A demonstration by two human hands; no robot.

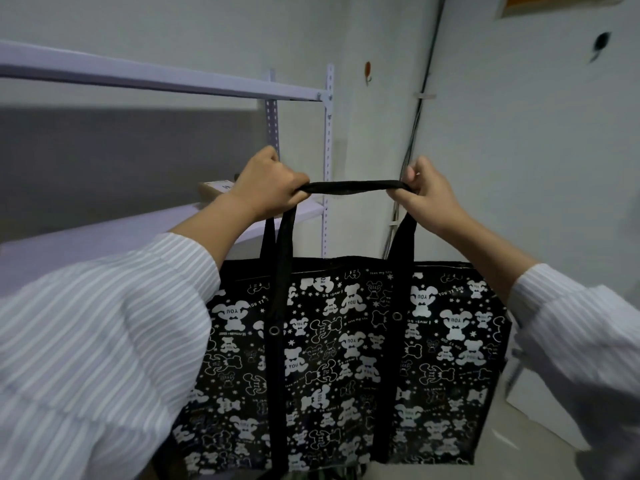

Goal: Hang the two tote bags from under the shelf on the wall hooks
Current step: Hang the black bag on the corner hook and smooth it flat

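A large black tote bag printed with white bears hangs in front of me, held up by its black straps. My left hand grips the straps at their left end and my right hand at the right end, with the straps stretched level between them. An orange wall hook sits on the white wall above and slightly left of my right hand. A dark hook or hole shows on the right wall, blurred. Only one tote bag is in view.
A white metal shelf unit stands at the left, with a small cardboard box on its lower board behind my left hand. Cables run down the wall corner. An orange-edged board is at the top right.
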